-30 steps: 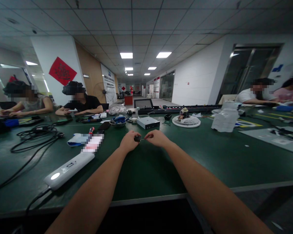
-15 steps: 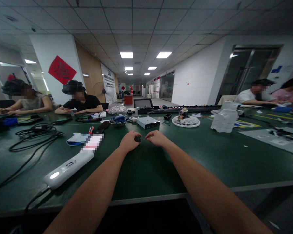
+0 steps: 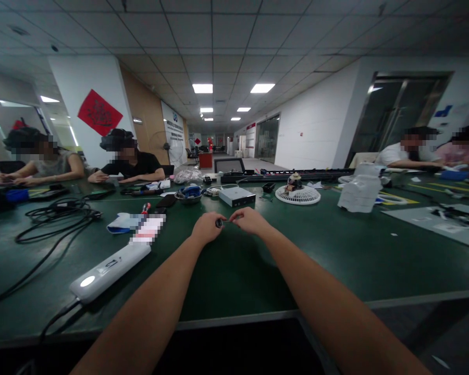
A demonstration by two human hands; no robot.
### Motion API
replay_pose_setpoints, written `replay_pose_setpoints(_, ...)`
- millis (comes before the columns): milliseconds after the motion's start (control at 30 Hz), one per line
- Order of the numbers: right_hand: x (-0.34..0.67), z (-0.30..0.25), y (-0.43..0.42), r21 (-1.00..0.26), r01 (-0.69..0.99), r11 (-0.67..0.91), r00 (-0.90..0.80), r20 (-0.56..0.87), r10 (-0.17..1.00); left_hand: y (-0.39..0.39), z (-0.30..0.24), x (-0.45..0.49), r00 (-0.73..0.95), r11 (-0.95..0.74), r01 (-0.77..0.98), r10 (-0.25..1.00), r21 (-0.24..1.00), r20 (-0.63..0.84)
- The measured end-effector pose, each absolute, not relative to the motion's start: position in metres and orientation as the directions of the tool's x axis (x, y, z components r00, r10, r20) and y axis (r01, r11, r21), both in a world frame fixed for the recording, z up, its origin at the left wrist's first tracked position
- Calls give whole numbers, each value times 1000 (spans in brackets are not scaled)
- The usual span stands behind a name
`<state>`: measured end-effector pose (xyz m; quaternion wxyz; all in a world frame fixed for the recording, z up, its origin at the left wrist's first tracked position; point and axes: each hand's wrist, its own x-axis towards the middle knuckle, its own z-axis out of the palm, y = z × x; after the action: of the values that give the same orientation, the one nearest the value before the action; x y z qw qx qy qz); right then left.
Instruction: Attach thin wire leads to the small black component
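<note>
My left hand (image 3: pixel 207 228) is closed around a small dark round part (image 3: pixel 219 223), which shows at the fingertips. A thin wire (image 3: pixel 225 221) runs from that part to my right hand (image 3: pixel 250 220), whose fingertips pinch it. Both hands are raised a little above the green work table (image 3: pixel 234 276), near its middle, with the forearms reaching in from the near edge. Most of the part is hidden by my fingers, and it is too small to identify.
A long white powered unit (image 3: pixel 109 265) with a lit round button lies left of my hands, near a tangle of black cables (image 3: pixel 58 221). Ahead stand a white-and-silver box (image 3: pixel 236 196) and a white desk fan (image 3: pixel 297 195). Co-workers (image 3: pixel 128 164) sit along the far side.
My hands have come slightly closer together, with the small part still between them. The view has shifted only slightly.
</note>
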<state>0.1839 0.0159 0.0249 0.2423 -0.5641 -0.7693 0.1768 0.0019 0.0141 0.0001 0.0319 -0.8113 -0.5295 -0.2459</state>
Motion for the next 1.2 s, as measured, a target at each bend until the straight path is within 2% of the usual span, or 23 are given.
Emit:
replay_pose_setpoints(100,183,28,10,-419,844,335,-280,188,941,14,0,1,321,-418,881,872,222,369)
replay_pose_setpoints(200,182,32,6,-421,824,380,-328,192,925,12,2,2,314,-399,890,888,221,337)
replay_pose_setpoints(300,181,34,4,-440,818,370,-299,223,928,8,5,5,289,-365,912,896,185,338)
replay_pose_setpoints(433,182,33,4,-379,859,344,-269,237,933,5,7,8,272,-322,938,913,126,305)
replay_pose_setpoints(500,183,31,7,-403,837,370,-319,191,928,4,8,9,262,-301,947,923,108,282)
replay_pose_setpoints(633,183,26,13,-559,744,366,-348,143,927,4,8,10,230,-259,963,931,70,282)
replay_pose_setpoints(700,183,25,14,-543,764,348,-309,167,936,5,8,11,233,-256,966,930,46,284)
replay_pose_setpoints(833,182,27,11,-415,834,364,-314,187,931,4,8,13,259,-265,964,929,-13,264)
replay_pose_setpoints(967,181,31,7,-475,804,357,-315,169,934,2,10,14,245,-243,969,923,-47,297)
replay_pose_setpoints(1100,181,32,6,-404,848,342,-277,212,937,2,10,12,244,-241,969,925,-47,292)
replay_pose_setpoints(1200,182,31,8,-490,792,364,-345,133,929,3,10,10,247,-250,968,926,-27,286)
